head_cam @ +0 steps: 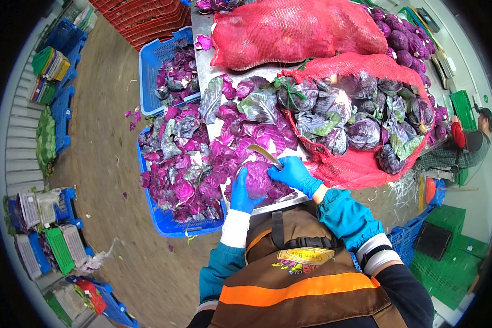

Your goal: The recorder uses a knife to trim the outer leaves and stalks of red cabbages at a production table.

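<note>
My left hand [243, 194], in a blue glove, grips the side of a red cabbage [257, 179] over the front edge of a steel table [289, 201]. In my right hand [294, 174], also blue-gloved, is a knife with a curved blade [264, 154]; its tip points up and left above the cabbage. The handle is hidden in my fist. Loose purple leaves [266, 133] cover the tabletop around the cabbage. To the right, an open red mesh sack [393, 174] spills untrimmed red cabbages [364, 133] with dark outer leaves.
Blue crates, one near [168, 230] and one far [147, 88], hold leaf trimmings left of the table. A full mesh sack [295, 35] lies at the back. Trimmed cabbages [406, 41] are heaped beyond. Red crates [141, 18] are stacked far left. Another person [467, 143] is at the right.
</note>
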Demonstrator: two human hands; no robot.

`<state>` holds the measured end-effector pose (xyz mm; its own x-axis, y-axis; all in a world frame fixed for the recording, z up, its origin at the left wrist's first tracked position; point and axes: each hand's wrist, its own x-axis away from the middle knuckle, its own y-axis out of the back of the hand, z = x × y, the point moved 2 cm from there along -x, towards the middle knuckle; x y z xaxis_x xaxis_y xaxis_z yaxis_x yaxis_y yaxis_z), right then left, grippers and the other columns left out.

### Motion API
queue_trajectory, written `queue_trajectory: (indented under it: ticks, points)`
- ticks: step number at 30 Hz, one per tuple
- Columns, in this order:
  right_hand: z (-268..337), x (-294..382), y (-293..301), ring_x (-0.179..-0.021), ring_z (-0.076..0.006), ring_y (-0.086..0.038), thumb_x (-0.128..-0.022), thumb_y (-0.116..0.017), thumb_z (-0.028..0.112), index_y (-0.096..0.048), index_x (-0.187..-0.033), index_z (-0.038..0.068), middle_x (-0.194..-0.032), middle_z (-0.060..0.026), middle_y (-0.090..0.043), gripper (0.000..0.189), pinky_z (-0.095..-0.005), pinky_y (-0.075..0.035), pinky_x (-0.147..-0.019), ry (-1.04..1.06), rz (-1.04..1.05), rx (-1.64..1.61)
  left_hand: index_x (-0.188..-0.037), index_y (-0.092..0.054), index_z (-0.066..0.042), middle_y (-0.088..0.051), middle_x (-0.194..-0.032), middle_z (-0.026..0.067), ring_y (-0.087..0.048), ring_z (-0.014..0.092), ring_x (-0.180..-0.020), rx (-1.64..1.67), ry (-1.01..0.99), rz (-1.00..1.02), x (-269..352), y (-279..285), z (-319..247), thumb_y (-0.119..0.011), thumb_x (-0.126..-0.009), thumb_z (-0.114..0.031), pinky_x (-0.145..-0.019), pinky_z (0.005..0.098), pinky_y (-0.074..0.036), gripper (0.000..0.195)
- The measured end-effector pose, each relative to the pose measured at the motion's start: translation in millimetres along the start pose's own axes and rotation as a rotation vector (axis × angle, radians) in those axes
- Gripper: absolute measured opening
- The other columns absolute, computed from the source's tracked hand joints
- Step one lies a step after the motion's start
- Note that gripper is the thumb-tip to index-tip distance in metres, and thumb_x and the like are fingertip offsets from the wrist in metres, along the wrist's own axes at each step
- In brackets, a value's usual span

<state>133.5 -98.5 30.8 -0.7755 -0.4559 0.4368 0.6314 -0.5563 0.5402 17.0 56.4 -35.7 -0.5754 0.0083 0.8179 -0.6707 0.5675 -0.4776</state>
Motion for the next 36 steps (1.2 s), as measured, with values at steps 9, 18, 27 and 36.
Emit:
queue_trajectory:
  ticks: [9, 18, 27, 36]
  points:
    - [-44, -21, -19, -0.061, -0.0182, -0.063, -0.079, -0.076, 0.03, -0.071, -0.079, 0.004, -0.068, -0.0092, -0.068, 0.026, -0.0372, -0.05, -0.061, -0.263, -0.367, -0.477, -0.148, -0.042, -0.02, -0.053, -0.143, 0.0102, -0.054, 0.032, -0.126, 0.01, 0.026, 0.042, 12, -12, -6, -0.062, -0.084, -0.072, -0.099, 0.0564, -0.047, 0.085]
    - [20, 27, -5, -0.121, -0.0193, -0.057, -0.081, -0.084, 0.021, -0.054, -0.14, 0.004, -0.128, -0.0111, -0.063, 0.068, -0.0339, -0.045, -0.106, -0.044, 0.041, -0.662, -0.152, -0.035, -0.013, -0.044, -0.15, 0.0158, -0.046, 0.035, -0.137, 0.361, -0.282, 0.276, 32, -22, -6, -0.058, -0.091, -0.058, -0.11, 0.057, -0.042, 0.079]
    - [64, 36, 52, -0.127, -0.0254, -0.054, -0.071, -0.091, 0.031, -0.053, -0.14, 0.004, -0.135, -0.0136, -0.057, 0.083, -0.0375, -0.043, -0.108, 0.473, 0.093, -0.125, -0.149, -0.039, -0.007, -0.048, -0.146, 0.014, -0.047, 0.03, -0.136, -0.086, -0.342, 0.485, 55, -18, -53, -0.064, -0.097, -0.042, -0.114, 0.0476, -0.039, 0.068]
    - [63, 43, 32, -0.076, -0.0122, -0.059, -0.079, -0.087, 0.022, -0.071, -0.107, 0.006, -0.086, -0.004, -0.064, 0.036, -0.0292, -0.049, -0.068, 0.34, -0.096, -0.288, -0.15, -0.036, -0.006, -0.049, -0.144, 0.0153, -0.051, 0.03, -0.131, 0.107, -0.362, 0.376, 36, -4, -30, -0.064, -0.098, -0.033, -0.112, 0.0466, -0.043, 0.065]
